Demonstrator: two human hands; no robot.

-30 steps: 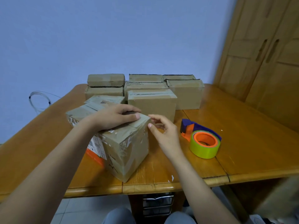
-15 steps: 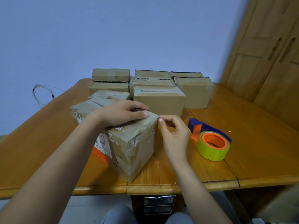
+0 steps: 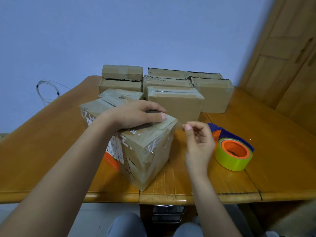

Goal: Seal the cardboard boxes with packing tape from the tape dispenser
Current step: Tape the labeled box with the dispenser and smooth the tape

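Observation:
A worn cardboard box (image 3: 143, 151) with old tape and a white label stands near the table's front edge, one corner toward me. My left hand (image 3: 135, 115) lies flat on its top, fingers pressing the flap near the right corner. My right hand (image 3: 198, 142) hovers just right of that corner, with thumb and forefinger pinching the loose end of a clear tape strip (image 3: 179, 124) that runs from the box's top edge. The tape dispenser (image 3: 233, 161), a yellow-green roll with an orange core and a blue frame, lies on the table right of my right hand.
Several more cardboard boxes (image 3: 176, 105) are stacked behind the near one. The wooden table (image 3: 273, 151) has a seam right of the dispenser. A wooden cabinet (image 3: 290, 65) stands at the right, and a coiled cable (image 3: 46, 89) hangs at the far left.
My right hand went to the box's top right corner, pinched there, and has since drawn a little to the right with the tape end. My left hand stayed pressed on the top.

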